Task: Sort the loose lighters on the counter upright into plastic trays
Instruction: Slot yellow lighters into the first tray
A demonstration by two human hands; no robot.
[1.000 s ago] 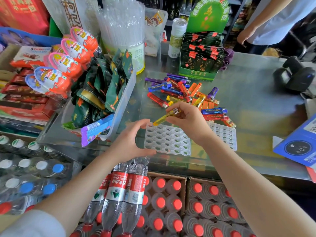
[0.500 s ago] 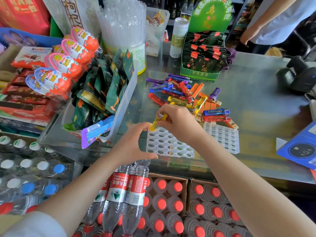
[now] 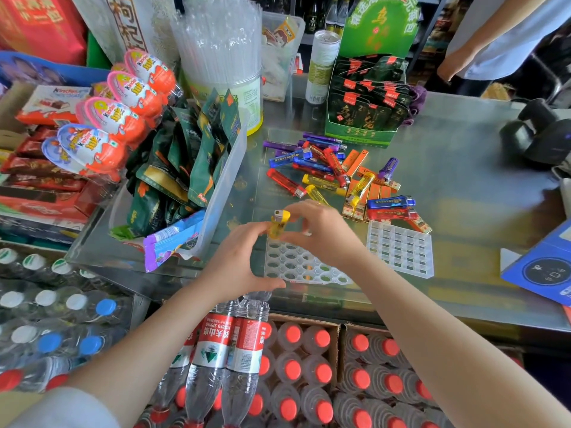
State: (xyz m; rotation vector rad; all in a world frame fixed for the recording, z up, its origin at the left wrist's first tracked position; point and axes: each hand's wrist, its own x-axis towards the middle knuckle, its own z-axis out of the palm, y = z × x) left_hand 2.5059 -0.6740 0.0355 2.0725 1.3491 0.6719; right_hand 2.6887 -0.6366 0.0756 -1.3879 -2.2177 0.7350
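Pinching the yellow lighter (image 3: 279, 224) upright, the right hand (image 3: 321, 233) lowers it to the tray (image 3: 296, 267) corner just below its fingertips; the left hand (image 3: 238, 264), fingers half-curled, braces the tray's edge.

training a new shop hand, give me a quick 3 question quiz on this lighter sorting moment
1. True or false: the yellow lighter stands upright at the far left corner of the near tray.
2. Which hand steadies the near tray's left edge? A) left hand B) right hand C) neither
3. Fill in: the second tray holds ____ lighters.

Key: 1 true; 2 A; 3 no. The loose lighters lie flat beyond both trays.
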